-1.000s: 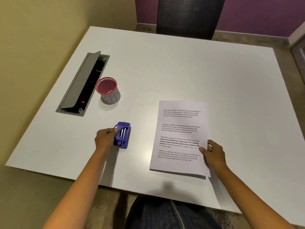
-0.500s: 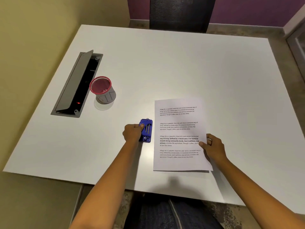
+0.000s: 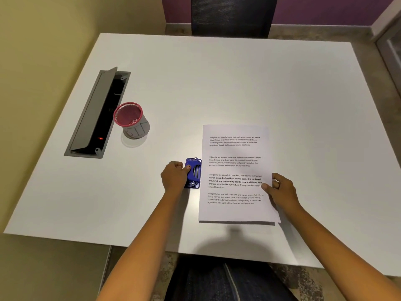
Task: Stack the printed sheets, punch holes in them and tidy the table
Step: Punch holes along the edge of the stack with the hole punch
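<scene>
The left hand (image 3: 174, 177) is gripping the blue punch (image 3: 193, 173), thumb lying on its top, and the punch is sitting on the white table (image 3: 217, 83) with its mouth touching the left edge of the sheets (image 3: 235, 170). The right hand (image 3: 282, 190) is pinching the sheets' right edge, thumb on top. Left of the sheets and farther back, a red-rimmed cup (image 3: 131, 120) is standing just beside an open cable tray (image 3: 97, 114).

This looks like an office or meeting room. A large white table (image 3: 217, 83) has a built-in cable box (image 3: 95, 118) with open lid at the left. A dark mesh chair (image 3: 232, 16) stands at the far side.
</scene>
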Available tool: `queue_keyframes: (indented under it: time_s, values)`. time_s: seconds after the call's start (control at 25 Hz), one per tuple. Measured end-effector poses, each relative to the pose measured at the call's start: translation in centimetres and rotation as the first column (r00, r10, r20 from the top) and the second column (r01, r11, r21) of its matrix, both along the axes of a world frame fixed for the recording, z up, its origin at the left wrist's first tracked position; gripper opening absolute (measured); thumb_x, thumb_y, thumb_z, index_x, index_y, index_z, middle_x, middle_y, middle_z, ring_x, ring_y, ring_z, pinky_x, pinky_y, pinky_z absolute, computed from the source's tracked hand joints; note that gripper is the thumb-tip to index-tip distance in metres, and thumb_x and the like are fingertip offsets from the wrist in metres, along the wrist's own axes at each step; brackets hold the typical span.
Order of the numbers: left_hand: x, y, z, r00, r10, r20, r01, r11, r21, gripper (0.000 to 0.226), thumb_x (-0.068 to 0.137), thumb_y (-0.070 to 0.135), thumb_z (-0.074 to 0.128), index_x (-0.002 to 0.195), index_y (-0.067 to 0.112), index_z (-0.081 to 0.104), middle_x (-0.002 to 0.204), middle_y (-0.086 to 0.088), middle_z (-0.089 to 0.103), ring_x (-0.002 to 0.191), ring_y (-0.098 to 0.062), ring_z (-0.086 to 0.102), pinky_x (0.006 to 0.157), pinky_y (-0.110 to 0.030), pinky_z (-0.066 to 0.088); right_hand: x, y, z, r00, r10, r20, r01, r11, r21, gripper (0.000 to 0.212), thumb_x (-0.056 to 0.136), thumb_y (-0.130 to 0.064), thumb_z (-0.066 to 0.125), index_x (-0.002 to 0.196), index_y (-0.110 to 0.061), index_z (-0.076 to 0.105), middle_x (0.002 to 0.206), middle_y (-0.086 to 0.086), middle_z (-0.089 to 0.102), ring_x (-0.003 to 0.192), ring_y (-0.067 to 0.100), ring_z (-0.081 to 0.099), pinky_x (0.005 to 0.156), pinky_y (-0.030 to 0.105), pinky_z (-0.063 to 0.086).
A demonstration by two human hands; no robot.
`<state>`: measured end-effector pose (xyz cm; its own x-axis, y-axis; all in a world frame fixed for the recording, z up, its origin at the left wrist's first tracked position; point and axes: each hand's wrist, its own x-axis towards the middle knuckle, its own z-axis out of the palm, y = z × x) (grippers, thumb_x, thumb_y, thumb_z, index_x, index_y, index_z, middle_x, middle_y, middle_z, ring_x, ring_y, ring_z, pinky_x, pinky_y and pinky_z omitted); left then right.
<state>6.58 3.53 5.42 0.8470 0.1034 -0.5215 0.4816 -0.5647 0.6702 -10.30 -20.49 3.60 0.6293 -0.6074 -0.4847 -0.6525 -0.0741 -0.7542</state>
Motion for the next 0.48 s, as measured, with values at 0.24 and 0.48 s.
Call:
queue_keyframes:
  time_s: [0.24, 0.48]
  values:
    - [0.1, 0.1, -0.1, 1.000, -0.001, -0.032, -0.001, 0.999, -0.043, 0.016, 0.087, 0.018, 0.068, 0.095, 0.004, 0.069, 0.104, -0.018, 0.072, 0.080, -0.025, 0.058, 0.088, -0.043, 0.055, 1.0, 0.7, -0.2, 0.999, -0.037, 0.024, 0.036, 0.999, 0.009, 0.020, 0.086, -0.004, 0.065, 0.103, -0.015, 0.065, 0.095, -0.004, 0.070, 0.083, 0.015, 0.065, 0.068, 0.022, 0.044]
    - [0.0, 0.1, -0.2, 0.998, 0.043, -0.039, -0.046, 0.996, -0.075, 0.012, 0.086, 0.016, 0.068, 0.093, 0.006, 0.070, 0.102, -0.015, 0.072, 0.080, -0.024, 0.059, 0.085, -0.038, 0.054, 1.0, 0.4, -0.4, 0.999, -0.037, 0.016, 0.038, 0.998, -0.040, 0.021, 0.086, -0.004, 0.065, 0.104, -0.016, 0.064, 0.095, -0.006, 0.067, 0.076, 0.004, 0.062, 0.066, 0.015, 0.042]
